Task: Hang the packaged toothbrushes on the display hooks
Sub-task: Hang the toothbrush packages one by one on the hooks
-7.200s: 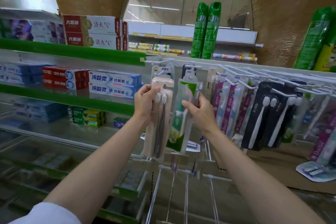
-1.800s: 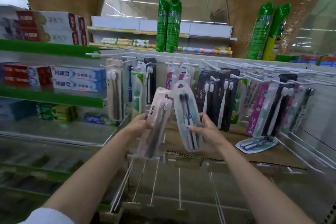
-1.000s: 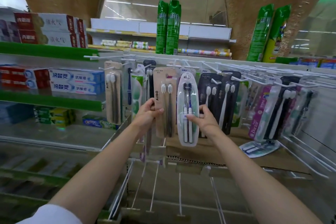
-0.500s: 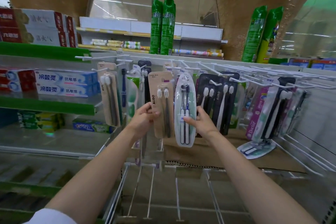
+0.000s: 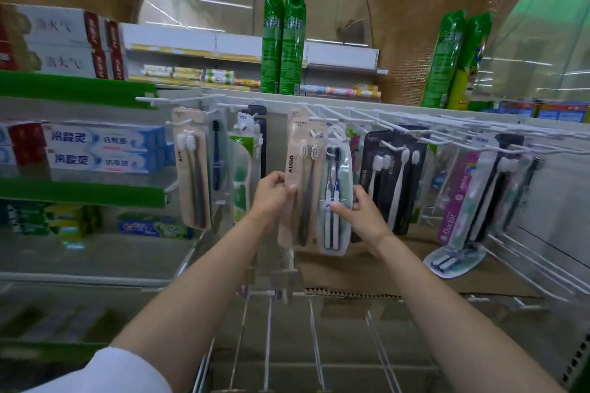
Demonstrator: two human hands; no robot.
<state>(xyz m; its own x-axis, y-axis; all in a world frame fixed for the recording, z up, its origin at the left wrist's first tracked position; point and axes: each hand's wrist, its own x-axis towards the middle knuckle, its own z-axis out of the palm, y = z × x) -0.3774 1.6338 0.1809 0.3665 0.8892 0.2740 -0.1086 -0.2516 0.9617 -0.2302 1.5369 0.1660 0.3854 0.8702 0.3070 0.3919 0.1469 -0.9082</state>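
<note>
Hands raised to the hook rail, each on one toothbrush pack. Left hand point(image 5: 271, 193) pinches the left edge of a beige pack point(image 5: 301, 182) marked AUBO, thumb on the front face, fingers behind. Pack hangs upright, two dark-handled brushes with pale heads inside; its top reaches a white hook point(image 5: 322, 120), but whether the hole is fully seated on it cannot be told. Right hand point(image 5: 360, 212) pinches the lower part of a clear oval pack point(image 5: 335, 198), thumb across the front, fingers curled at its right edge. This pack holds two brushes with dark heads and white handles, and sits just right of the beige one, their edges touching or overlapping. Its top is at the level of the hooks; the attachment is blurred.

Surroundings: another beige pack point(image 5: 193, 172) hangs further left, with a green-and-white pack point(image 5: 242, 175) between it and the left hand. Black packs point(image 5: 394, 182) with white brushes hang just right of the right hand, a pink pack point(image 5: 456, 198) further right. One clear pack point(image 5: 453, 260) lies flat on cardboard point(image 5: 351, 274) below the hooks. Toothpaste boxes point(image 5: 102, 150) on the green-edged shelf to the left. Two green cans point(image 5: 282, 45) stand on top of the rack. White sleeve point(image 5: 108, 373) at bottom left.
</note>
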